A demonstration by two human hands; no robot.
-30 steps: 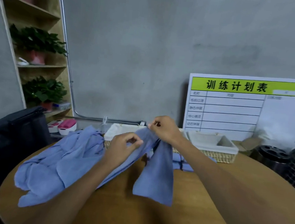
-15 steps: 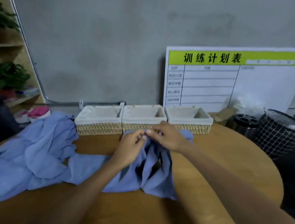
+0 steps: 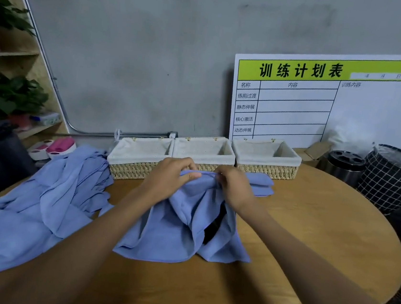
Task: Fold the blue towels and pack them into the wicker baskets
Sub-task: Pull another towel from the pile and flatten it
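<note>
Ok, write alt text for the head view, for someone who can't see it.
Two bare hands, left hand and right hand, pinch the top edge of a crumpled blue cloth towel above a round wooden table. Three lined wicker baskets stand in a row behind, with a heap of loose blue towels at left.

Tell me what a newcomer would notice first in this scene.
Both hands, left hand and right hand, pinch the top edge of a blue towel at table centre. A heap of blue towels sprawls left, and three lined wicker baskets sit in a row behind.
</note>
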